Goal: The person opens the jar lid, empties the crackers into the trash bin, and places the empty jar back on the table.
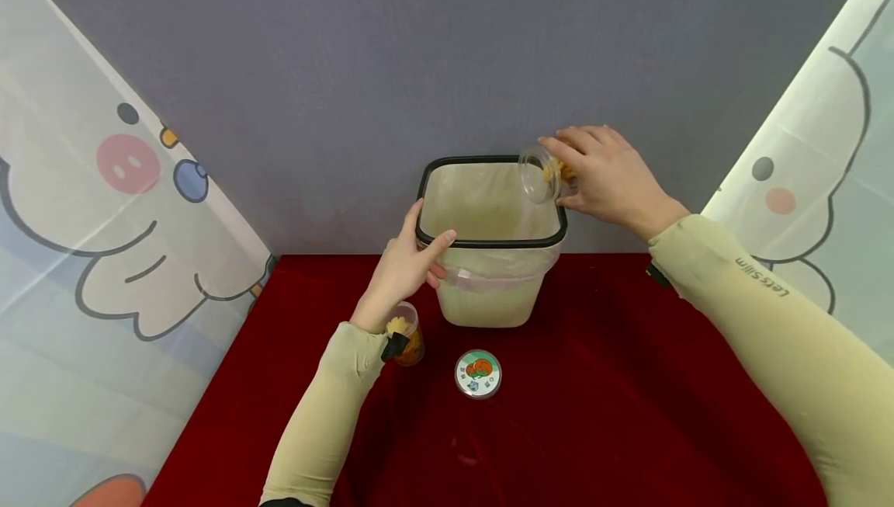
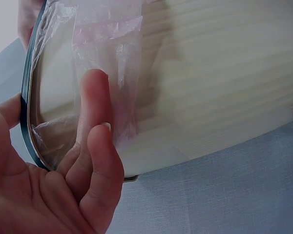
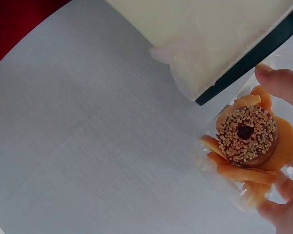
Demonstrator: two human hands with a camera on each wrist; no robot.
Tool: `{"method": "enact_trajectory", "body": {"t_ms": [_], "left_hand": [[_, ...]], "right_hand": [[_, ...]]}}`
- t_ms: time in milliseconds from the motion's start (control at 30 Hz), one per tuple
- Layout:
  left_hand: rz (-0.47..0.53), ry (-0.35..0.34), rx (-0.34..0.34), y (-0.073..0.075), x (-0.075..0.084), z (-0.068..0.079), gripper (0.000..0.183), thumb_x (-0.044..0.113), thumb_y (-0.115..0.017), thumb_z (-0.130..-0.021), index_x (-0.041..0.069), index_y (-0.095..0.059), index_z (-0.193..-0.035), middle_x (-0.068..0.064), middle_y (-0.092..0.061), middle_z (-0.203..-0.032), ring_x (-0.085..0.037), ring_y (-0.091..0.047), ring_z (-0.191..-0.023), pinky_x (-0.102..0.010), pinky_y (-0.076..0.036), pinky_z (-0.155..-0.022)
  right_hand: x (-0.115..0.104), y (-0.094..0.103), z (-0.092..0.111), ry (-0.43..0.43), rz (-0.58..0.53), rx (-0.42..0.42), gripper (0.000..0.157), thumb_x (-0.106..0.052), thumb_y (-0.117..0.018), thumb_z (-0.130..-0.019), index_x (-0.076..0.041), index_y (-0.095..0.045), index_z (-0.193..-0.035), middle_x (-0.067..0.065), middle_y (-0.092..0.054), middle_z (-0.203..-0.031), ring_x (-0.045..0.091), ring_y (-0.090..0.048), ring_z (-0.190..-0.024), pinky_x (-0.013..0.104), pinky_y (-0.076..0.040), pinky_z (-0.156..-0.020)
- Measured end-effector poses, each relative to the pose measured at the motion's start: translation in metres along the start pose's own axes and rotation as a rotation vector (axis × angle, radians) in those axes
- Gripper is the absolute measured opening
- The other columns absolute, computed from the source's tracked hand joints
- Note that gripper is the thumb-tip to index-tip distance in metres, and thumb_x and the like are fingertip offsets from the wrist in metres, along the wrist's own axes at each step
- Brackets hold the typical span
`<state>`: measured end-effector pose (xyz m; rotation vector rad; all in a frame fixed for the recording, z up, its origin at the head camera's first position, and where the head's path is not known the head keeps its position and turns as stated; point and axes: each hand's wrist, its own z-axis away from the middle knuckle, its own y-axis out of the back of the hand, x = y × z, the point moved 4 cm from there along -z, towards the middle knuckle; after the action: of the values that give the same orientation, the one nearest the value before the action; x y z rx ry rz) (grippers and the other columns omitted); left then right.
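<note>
A cream trash bin (image 1: 489, 307) with a black rim stands near the wall, its thin plastic bag (image 2: 124, 63) folded down over the outside. My left hand (image 1: 401, 265) grips the rim at the near left corner, thumb on top and fingers against the outer side. Over the right part of the rim, my right hand (image 1: 615, 177) holds a clear plastic jar (image 1: 534, 175) tipped sideways, its mouth toward the bin's opening. Inside that jar, the right wrist view shows orange dried slices (image 3: 283, 144) and a round, nut-coated snack (image 3: 248, 136).
A second clear jar (image 1: 412, 345) with yellow and orange contents stands by my left wrist. In front of the bin lies a round lid (image 1: 478, 373) with a tomato-like picture. Red cloth (image 1: 601, 398) covers the table, and a grey wall (image 1: 349, 64) rises behind.
</note>
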<state>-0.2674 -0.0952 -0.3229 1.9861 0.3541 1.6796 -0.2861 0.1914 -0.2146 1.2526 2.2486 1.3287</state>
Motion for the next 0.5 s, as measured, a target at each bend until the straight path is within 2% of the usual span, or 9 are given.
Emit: {"method": "enact_trajectory", "body": {"t_ms": [233, 500], "left_hand": [[-0.01, 0.0, 0.0, 0.0, 0.0001, -0.0005, 0.092, 0.078, -0.047, -0.075, 0.042, -0.003, -0.147, -0.003, -0.068, -0.064, -0.019, -0.064, -0.05, -0.037, -0.049, -0.068], [-0.012, -0.005, -0.005, 0.0008, 0.0005, -0.0007, 0.09, 0.074, -0.048, -0.079, 0.04, -0.002, -0.148, -0.002, -0.068, -0.064, -0.019, -0.064, -0.05, -0.037, -0.049, -0.067]], "right_hand": [[-0.004, 0.0007, 0.0003, 0.025, 0.032, 0.011, 0.095, -0.02, -0.093, -0.051, -0.014, -0.048, -0.135, 0.018, -0.051, -0.128, 0.041, -0.043, -0.118, 0.061, -0.029, -0.099], [-0.0038, 0.0008, 0.0001, 0.021, 0.033, 0.019, 0.091, -0.02, -0.091, -0.054, -0.015, -0.049, -0.135, 0.018, -0.05, -0.128, 0.041, -0.043, -0.118, 0.062, -0.028, -0.099]]}}
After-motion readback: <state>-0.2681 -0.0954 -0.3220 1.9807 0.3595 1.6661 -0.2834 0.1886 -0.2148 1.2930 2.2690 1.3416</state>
